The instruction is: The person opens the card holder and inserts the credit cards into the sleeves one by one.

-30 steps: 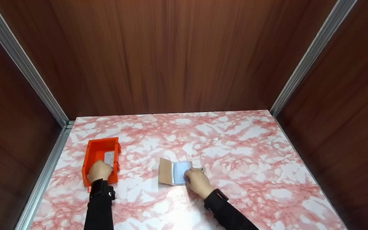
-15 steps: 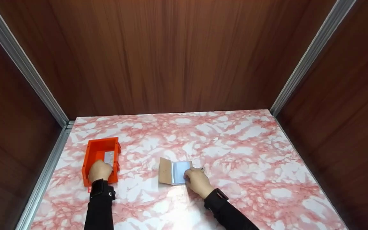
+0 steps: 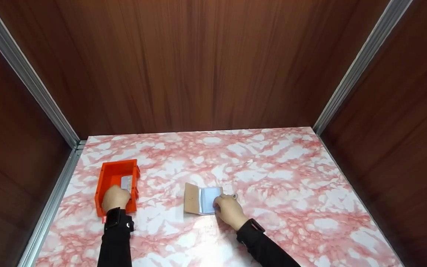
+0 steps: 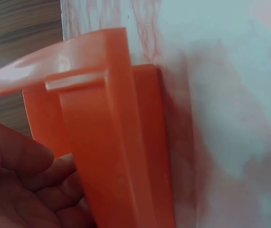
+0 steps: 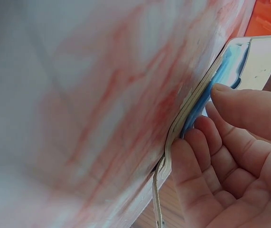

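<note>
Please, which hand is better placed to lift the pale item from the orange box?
Probably the left hand: it reaches into the orange box, close to the pale item. The right hand touches the open folder.

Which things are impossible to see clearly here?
Head view: near inside of orange box, hidden by left hand; any marks on pale piece, too small.
Right wrist view: part of blue panel, hidden by right hand.
Left wrist view: left hand, cut off by left edge.
</note>
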